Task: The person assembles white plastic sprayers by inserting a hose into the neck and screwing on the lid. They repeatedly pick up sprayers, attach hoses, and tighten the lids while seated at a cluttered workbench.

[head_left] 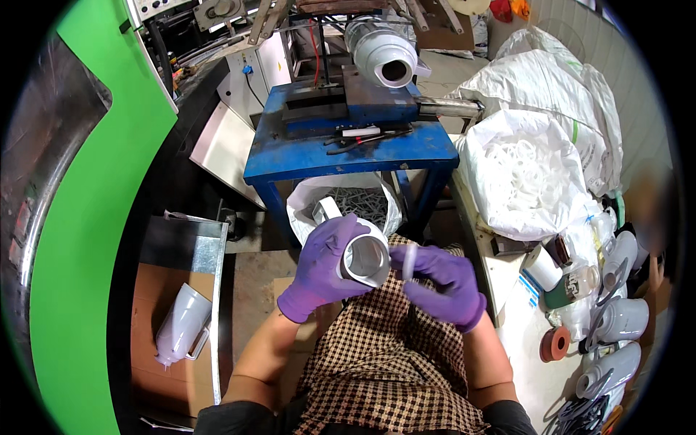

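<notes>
Holding a grey-white plastic jug body point(368, 255) at frame centre, left hand point(325, 264) is wrapped round its side, round opening facing the camera. Right hand point(448, 288), just right of it, holds a white plastic ring point(409, 261), edge-on and blurred; exact finger placement can't be told. Risks: ring could slip if the pinch is only on its edge and the glove slides. Jug rim is near, so a bump from a quick right-hand move could knock the ring loose. Jug could twist or drop, likely cause: one-handed hold on a smooth, curved wall. Sack point(299, 205) of grey strips point(366, 203) sits just above the hands in frame, below the blue worktop point(290, 161); a dropped ring might land among them and get mixed.
</notes>
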Available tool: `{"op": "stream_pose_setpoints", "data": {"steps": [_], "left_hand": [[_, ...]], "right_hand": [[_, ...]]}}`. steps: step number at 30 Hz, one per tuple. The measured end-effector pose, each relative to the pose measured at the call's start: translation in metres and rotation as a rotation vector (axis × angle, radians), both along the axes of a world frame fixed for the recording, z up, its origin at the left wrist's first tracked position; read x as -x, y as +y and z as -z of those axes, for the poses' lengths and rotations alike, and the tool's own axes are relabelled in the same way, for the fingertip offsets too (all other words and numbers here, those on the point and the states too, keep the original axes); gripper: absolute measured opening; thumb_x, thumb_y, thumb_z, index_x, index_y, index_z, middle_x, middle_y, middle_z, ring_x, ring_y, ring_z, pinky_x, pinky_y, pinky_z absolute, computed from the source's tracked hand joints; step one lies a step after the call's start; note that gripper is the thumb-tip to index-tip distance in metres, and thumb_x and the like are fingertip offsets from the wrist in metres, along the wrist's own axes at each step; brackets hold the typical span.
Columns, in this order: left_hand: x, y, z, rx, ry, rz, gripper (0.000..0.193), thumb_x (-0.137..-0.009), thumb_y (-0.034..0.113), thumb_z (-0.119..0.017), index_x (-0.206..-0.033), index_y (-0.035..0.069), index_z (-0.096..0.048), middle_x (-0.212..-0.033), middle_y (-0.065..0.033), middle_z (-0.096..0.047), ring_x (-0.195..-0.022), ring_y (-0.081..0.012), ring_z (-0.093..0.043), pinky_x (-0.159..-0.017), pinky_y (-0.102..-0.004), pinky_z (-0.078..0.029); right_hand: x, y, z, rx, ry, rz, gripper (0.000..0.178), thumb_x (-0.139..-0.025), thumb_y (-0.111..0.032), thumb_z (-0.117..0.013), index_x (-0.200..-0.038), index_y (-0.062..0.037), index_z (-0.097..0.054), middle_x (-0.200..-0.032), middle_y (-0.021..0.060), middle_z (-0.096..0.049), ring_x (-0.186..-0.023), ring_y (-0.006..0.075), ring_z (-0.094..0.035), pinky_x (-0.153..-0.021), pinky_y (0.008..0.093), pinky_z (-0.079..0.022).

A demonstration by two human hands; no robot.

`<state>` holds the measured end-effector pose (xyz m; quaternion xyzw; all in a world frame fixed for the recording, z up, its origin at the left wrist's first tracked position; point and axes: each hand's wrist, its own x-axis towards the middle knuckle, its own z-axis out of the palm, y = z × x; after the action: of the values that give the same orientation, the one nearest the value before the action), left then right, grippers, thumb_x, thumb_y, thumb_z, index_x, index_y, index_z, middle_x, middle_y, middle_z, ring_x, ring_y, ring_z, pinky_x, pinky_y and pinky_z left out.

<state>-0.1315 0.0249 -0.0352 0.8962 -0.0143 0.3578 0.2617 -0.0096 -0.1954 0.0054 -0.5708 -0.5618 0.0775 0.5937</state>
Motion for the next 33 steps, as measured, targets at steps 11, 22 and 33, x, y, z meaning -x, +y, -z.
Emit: {"op": "stream_pose_setpoints", "data": {"steps": [11, 22, 33], "left_hand": [[-0.014, -0.023, -0.007, -0.053, -0.112, 0.203, 0.079, -0.058, 0.027, -0.09, -0.129, 0.011, -0.062, -0.12, -0.0118, -0.067, -0.111, -0.0377, -0.064, -0.099, -0.0494, -0.049], [-0.012, -0.034, -0.006, -0.093, -0.108, 0.183, 0.079, -0.057, 0.02, -0.086, -0.132, 0.011, -0.062, -0.122, -0.0124, -0.068, -0.115, -0.0391, -0.064, -0.102, -0.0511, -0.05], [-0.017, -0.057, -0.012, -0.155, 0.103, 0.018, 0.089, -0.068, 0.029, -0.083, -0.146, 0.004, -0.048, -0.133, -0.0165, -0.061, -0.134, -0.0387, -0.051, -0.12, -0.0604, -0.025]], "right_hand": [[0.024, 0.038, 0.006, 0.399, -0.194, 0.353, 0.015, -0.078, -0.004, -0.065, -0.091, -0.0029, -0.072, -0.083, 0.0182, -0.067, -0.074, 0.0373, -0.067, -0.068, 0.0395, -0.054], [0.026, 0.024, 0.02, 0.398, -0.329, 0.309, 0.015, -0.075, -0.004, -0.068, -0.09, -0.0057, -0.067, -0.09, 0.013, -0.066, -0.079, 0.0359, -0.068, -0.07, 0.0443, -0.055], [0.033, -0.002, 0.021, 0.457, -0.325, 0.161, 0.037, -0.075, -0.001, -0.065, -0.112, -0.0005, -0.059, -0.109, 0.0204, -0.061, -0.099, 0.041, -0.062, -0.088, 0.0479, -0.052]]}}
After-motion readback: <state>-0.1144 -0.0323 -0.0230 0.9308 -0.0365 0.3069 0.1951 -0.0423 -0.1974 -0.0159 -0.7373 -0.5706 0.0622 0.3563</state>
